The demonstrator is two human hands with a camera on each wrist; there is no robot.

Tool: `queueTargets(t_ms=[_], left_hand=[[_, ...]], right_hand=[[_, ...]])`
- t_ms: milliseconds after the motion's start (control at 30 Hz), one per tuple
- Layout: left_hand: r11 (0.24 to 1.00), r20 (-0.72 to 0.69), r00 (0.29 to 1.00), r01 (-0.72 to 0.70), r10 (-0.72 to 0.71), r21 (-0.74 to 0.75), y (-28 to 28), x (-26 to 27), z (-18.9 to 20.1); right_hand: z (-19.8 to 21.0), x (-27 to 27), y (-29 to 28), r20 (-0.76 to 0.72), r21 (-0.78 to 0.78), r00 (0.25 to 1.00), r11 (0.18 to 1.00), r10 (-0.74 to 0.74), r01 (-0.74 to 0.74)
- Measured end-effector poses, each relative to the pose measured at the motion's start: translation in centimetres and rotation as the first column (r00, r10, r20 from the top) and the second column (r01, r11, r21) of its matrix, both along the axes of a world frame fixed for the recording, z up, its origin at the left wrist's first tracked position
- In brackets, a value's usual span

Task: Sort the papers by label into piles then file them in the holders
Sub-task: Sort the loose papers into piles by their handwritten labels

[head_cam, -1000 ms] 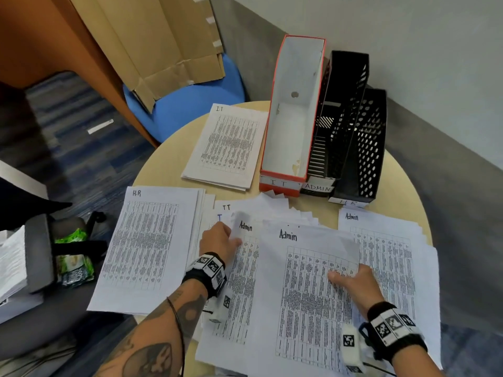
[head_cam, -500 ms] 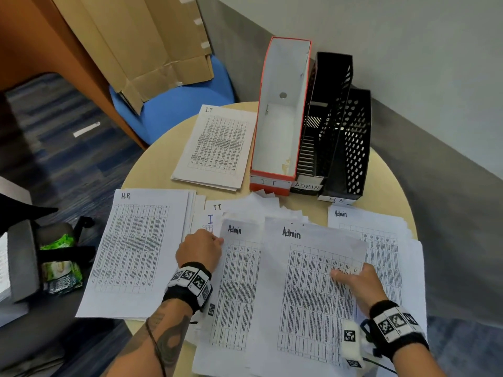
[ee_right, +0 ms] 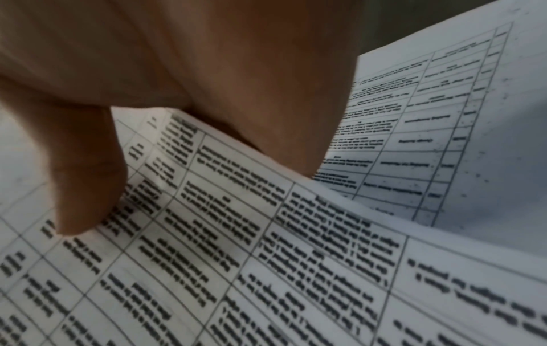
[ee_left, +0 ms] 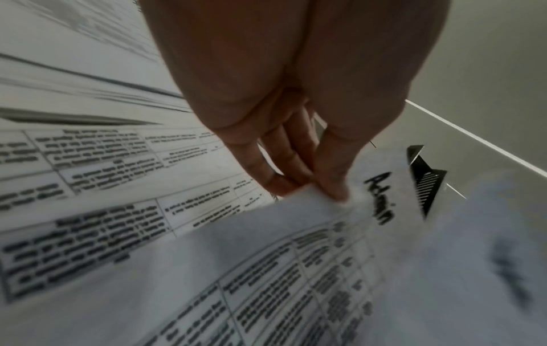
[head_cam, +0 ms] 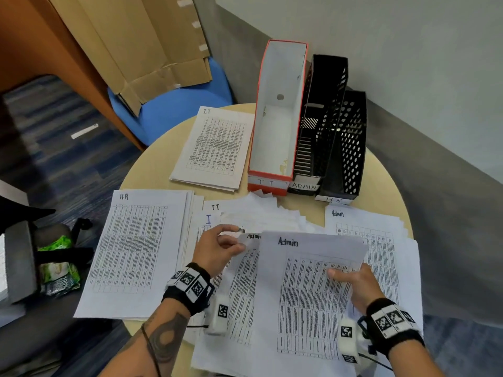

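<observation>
While the right hand (head_cam: 362, 287) is gripping the top Admin sheet (head_cam: 307, 295) at its right edge, thumb (ee_right: 85, 187) lying on the printed face and fingers tucked under, the left hand (head_cam: 217, 251) is pinching the top corner of a second Admin sheet (head_cam: 245, 289) between thumb and fingertips (ee_left: 334, 187). Both sheets are sitting raised over the loose unsorted stack (head_cam: 261, 213) at the near-middle of the round table (head_cam: 152, 172).

Piles lying flat: HR pile (head_cam: 136, 248) on the left, IT pile (head_cam: 215, 148) at the back, Admin pile (head_cam: 381, 240) on the right, just beside the held sheet.

Holders standing side by side, back right: red one tagged IT (head_cam: 277, 118), black ADMIN (head_cam: 324, 118), black HR (head_cam: 351, 145).
</observation>
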State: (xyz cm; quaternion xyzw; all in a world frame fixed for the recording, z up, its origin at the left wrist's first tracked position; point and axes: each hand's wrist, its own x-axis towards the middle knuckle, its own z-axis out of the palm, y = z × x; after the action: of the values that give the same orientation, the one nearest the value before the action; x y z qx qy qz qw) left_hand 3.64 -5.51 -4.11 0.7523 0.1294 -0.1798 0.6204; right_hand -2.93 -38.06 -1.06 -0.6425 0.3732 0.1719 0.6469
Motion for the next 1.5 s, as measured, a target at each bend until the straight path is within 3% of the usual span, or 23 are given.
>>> queueTargets(t_ms=[200,267,367,467,567,667,733,800,867,967,1067,1300,1433,1500], left_hand=[[0.98,0.028,0.997,0.076,-0.072,-0.185,-1.2,-0.8,0.5],[0.971,-0.034,0.998,0.04,-0.05,-0.234,-1.8,-1.0,0.9],[0.968,-0.104,0.994,-0.012,-0.014,-0.252,-1.9,-1.0,0.3],[0.955,-0.146,0.989,-0.059,0.017,-0.29,-2.2,-0.9,-0.5],[0.934,-0.189,0.982,-0.085,0.018,-0.348,-3.6,-1.3,-0.8],[0.917,-0.251,0.967,-0.145,0.052,-0.37,-4.9,-1.8,-1.4],[0.957,-0.208,0.976,-0.12,0.065,-0.263,-5.3,-1.6,-1.5],[0.998,-0.061,0.998,-0.01,0.014,0.058,-4.8,-0.9,-1.5],[0.924,0.023,0.999,0.028,-0.04,0.381,-3.5,-0.2,-1.9],[0.785,-0.034,0.994,0.102,-0.103,0.611,-1.9,0.6,-3.3],[0.753,-0.111,0.991,0.126,-0.07,0.646,-1.4,0.8,-4.0],[0.851,-0.198,0.976,0.03,0.088,0.524,-1.3,2.3,-4.3],[0.82,-0.155,0.986,0.043,0.056,0.57,-1.4,2.6,-4.4],[0.785,-0.128,0.991,0.106,-0.034,0.611,-1.7,2.6,-4.4]], right_hand=[[-1.2,0.9,0.7,0.08,0.155,0.997,0.987,0.019,-0.031],[-1.1,1.0,0.9,0.095,0.14,0.995,0.99,0.02,-0.033],[-1.5,1.3,0.8,0.088,0.05,0.993,0.996,-0.081,0.077],[-1.4,1.4,0.6,0.138,-0.029,0.988,0.997,-0.067,0.072],[-1.4,1.5,0.2,0.176,-0.014,0.984,1.0,0.024,-0.022],[-1.2,1.9,0.3,0.099,-0.003,0.988,0.993,0.116,-0.116],[-1.2,2.2,0.5,0.023,-0.076,0.991,0.988,0.135,-0.133],[-1.5,2.4,0.1,0.005,-0.149,0.987,0.976,0.162,-0.159],[-1.8,2.4,-0.2,-0.006,-0.217,0.975,0.952,0.221,-0.217],[-1.5,2.1,-0.4,0.019,-0.255,0.964,0.934,0.265,-0.252],[-2.0,1.9,-0.5,0.015,-0.255,0.966,0.935,0.259,-0.247],[-2.3,1.4,-0.1,0.017,-0.253,0.966,0.936,0.259,-0.247],[-2.4,1.3,0.0,0.004,-0.237,0.974,0.947,0.226,-0.219],[-2.6,1.2,-0.1,-0.003,-0.24,0.975,0.947,0.22,-0.214]])
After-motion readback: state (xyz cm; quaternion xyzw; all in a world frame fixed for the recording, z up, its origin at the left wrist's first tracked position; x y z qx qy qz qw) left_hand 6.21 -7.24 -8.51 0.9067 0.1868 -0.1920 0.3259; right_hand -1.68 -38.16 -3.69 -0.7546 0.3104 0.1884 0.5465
